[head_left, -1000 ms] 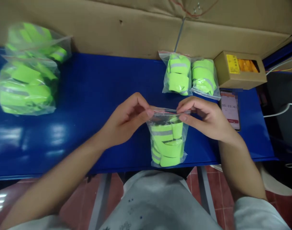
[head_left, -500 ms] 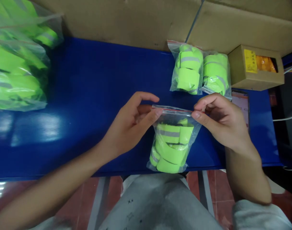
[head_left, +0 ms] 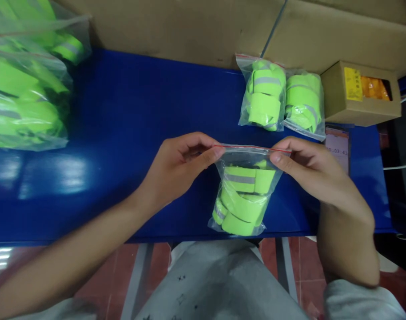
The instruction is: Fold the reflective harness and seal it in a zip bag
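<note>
A clear zip-lock bag with a red line along its top lies near the front edge of the blue table. Inside it are rolled neon-green reflective strips with grey bands. My left hand pinches the bag's top left corner between thumb and fingers. At the top right corner, my right hand grips the same edge, thumb in front and fingers behind. The top edge is stretched nearly straight between both hands. Whether the zip is sealed I cannot tell.
Two filled bags of green strips stand at the back right, beside a cardboard box with orange contents. A phone lies behind my right hand. Larger bags of green strips fill the left. A big carton borders the table's back.
My left fingers have closed down onto the bag's top edge; its index finger was raised before. The top edge is now pulled wider and straighter. The view has shifted slightly.
</note>
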Motion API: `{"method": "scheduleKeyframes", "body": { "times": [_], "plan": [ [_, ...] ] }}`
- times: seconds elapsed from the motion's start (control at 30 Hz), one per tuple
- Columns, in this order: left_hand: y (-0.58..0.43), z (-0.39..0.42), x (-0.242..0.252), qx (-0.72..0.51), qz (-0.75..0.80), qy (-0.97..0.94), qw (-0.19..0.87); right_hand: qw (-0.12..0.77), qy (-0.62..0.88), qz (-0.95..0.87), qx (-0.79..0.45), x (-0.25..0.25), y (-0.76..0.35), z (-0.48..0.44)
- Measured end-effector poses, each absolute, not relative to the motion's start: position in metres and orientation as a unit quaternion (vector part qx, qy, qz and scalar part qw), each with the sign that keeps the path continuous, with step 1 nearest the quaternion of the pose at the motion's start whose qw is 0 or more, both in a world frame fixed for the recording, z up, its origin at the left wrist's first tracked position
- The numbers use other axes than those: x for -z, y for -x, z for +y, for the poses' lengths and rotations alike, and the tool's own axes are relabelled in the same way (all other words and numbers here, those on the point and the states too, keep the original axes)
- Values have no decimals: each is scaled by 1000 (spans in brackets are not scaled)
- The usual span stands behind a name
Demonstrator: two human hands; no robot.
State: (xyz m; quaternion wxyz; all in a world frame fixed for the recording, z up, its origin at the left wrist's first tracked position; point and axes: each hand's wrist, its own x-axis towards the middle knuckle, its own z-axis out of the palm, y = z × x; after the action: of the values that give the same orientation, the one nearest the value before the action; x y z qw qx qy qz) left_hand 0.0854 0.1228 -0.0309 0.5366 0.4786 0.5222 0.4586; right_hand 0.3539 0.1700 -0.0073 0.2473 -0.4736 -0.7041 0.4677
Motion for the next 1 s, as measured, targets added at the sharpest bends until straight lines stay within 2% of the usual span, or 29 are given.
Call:
{"method": "scheduleKeyframes", "body": {
  "times": [0.53,0.67,1.0],
  "plan": [
    [-84,124,30,-475,532,-484,506,322,466,-716,-408,13,-348,166],
    [-85,126,27,-463,525,-479,530,337,456,-714,-410,16,-345,163],
    [-86,123,31,-445,538,-502,511,323,458,-721,-407,19,-342,157]
  ]
}}
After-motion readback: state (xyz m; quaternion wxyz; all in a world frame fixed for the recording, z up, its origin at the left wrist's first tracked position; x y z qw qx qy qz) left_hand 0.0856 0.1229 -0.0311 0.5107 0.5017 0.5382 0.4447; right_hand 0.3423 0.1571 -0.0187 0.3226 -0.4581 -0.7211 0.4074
